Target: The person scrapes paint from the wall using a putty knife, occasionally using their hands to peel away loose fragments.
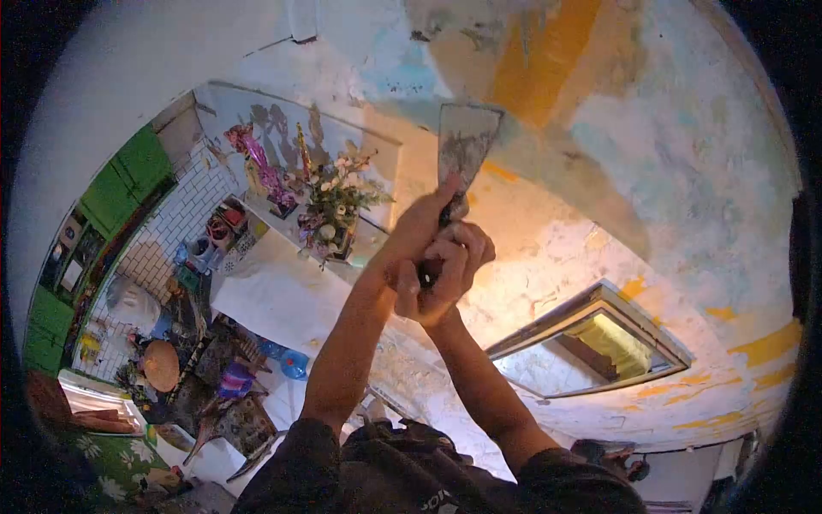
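A wide-bladed paint scraper [467, 141] points up and away from me, its grey metal blade smeared with pale residue. My left hand [431, 216] is closed at the upper part of its dark handle, with a finger laid along the base of the blade. Lower down, the fingers of my right hand [447, 272] wrap round the handle, and a dark bit of it shows between them. Both arms are raised in front of the patchy wall surface [539, 206], which has white, blue-green and orange areas. The blade's edge overlaps this surface in view.
A framed opening [599, 343] is at the lower right. To the left, flower arrangements [338, 206] stand by a white-covered surface [278, 300]. Green cabinets [128, 176], white tiles [193, 184] and many household items, including a round woven piece [161, 365], fill the far left.
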`<state>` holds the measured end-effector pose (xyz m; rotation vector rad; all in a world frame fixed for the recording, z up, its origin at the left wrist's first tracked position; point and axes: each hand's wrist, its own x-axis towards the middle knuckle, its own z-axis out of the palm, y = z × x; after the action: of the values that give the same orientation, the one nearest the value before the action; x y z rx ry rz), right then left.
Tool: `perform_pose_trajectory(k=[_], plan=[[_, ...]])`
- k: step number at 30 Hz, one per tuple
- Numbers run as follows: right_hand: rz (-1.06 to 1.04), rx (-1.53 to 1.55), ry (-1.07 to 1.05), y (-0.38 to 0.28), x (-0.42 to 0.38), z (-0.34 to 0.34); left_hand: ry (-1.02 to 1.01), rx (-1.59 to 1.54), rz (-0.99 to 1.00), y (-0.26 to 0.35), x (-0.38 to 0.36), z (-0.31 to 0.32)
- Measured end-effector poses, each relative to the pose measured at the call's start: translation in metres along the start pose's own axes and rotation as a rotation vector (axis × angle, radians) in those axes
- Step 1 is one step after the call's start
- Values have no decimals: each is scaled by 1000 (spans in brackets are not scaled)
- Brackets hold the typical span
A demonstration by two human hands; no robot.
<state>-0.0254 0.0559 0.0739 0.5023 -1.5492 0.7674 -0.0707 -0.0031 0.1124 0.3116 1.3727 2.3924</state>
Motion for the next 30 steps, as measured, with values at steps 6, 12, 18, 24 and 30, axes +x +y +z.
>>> perform_pose_trajectory(k=[6, 12, 18, 24, 30], plan=[[-74, -11, -24, 3, 5, 4, -193, -190, -55, -7, 8, -13], [-75, -28, -9, 12, 11, 7, -106, -179, -39, -2, 22, -6], [-51, -13, -6, 2, 11, 1, -204, -312, -93, 1, 7, -1], [-46, -30, -29, 1, 15, -1, -132, -344, -137, 2, 4, 3], [-59, -22, -35, 4, 8, -7, -19, -246, -65, -3, 5, 7]])
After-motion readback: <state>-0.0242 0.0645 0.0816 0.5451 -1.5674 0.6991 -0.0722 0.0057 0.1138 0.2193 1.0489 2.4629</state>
